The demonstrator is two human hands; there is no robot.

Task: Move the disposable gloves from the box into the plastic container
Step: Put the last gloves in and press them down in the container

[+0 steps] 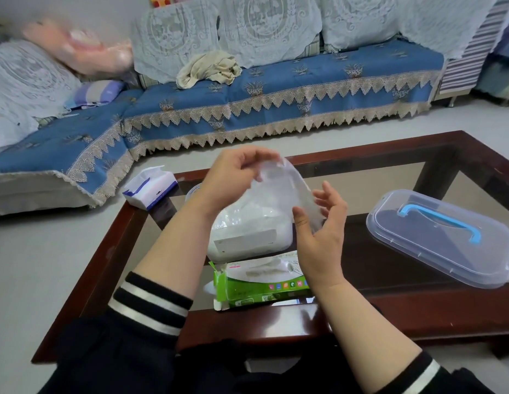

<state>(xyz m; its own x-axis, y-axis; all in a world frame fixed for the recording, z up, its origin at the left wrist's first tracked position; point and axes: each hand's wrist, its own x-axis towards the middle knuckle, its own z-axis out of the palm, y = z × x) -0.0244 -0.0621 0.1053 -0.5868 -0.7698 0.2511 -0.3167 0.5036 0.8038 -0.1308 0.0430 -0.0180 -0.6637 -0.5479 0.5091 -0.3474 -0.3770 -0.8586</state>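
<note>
A clear disposable glove (287, 189) is stretched in the air between my hands, above the plastic container (247, 234), which holds a whitish heap of gloves. My left hand (233, 177) pinches the glove's upper end. My right hand (321, 231) grips its lower end between thumb and fingers. The green and white glove box (262, 282) lies on the table near the front edge, its top torn open, just below my right wrist.
The container's clear lid (441, 240) with a blue handle lies on the right of the dark glass coffee table (418, 317). A white and blue tissue pack (151, 189) sits at the table's far left corner. A blue sofa (247, 103) stands behind.
</note>
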